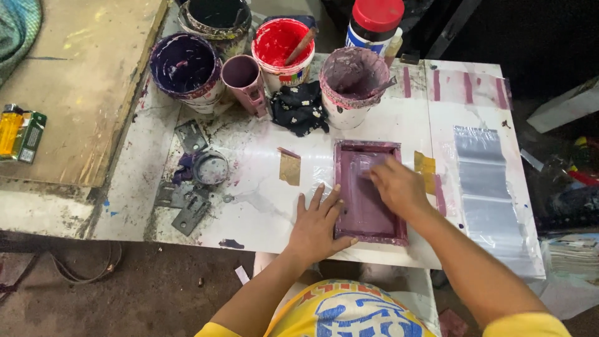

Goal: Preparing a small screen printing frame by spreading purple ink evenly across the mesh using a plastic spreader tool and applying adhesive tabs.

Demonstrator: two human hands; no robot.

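Purple screen frame (368,232) pinned flat by open left hand (317,226); right hand (394,185) grip unclear, ink could get smeared if the frame's shifted

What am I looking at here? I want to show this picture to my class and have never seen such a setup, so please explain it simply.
There is no machine: a person works with bare hands, and the one picture comes from a camera worn on their head, looking down. The left hand lies flat, steadying the edge of a small purple-stained frame on a paint-smeared white table. The right hand presses something inside the frame; what it holds is hidden. Behind stand paint pots: a dark purple one, a red one with a stick in it, and a mauve one. A black rag lies between them. Clear plastic bags lie at the right, metal brackets at the left.
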